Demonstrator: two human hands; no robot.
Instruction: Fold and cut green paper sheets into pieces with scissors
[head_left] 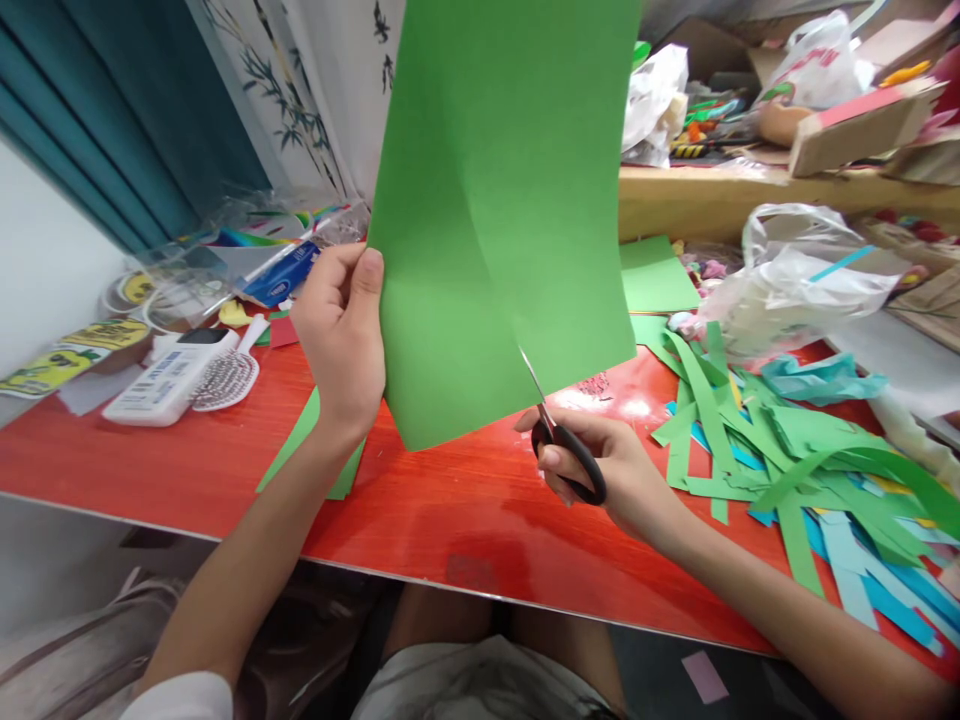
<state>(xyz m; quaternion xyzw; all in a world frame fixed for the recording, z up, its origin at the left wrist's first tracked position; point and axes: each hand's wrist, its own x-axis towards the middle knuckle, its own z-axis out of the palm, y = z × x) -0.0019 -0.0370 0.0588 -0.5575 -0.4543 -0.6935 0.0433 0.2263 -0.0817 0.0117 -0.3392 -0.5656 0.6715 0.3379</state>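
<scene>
A large sheet of green paper (495, 200) stands upright above the table, with its top edge out of view. My left hand (341, 335) is closed on the sheet's left edge, thumb toward me. Below and to the right, my right hand (600, 465) grips black-handled scissors (574, 465), fingers in the loops. The scissor blades meet the sheet at its lower edge, right of the middle, and one blade shows in front of the paper. Under my left forearm, more green paper (349, 475) lies on the table, partly hidden.
The red table (450, 530) carries a heap of green and blue paper strips (750, 450) at right. Behind it sit a plastic bag (802, 270) and more green sheets (656, 275). A hairbrush (229, 380), a white box (172, 378) and tape rolls (180, 300) lie at left. A cluttered shelf (720, 190) stands behind.
</scene>
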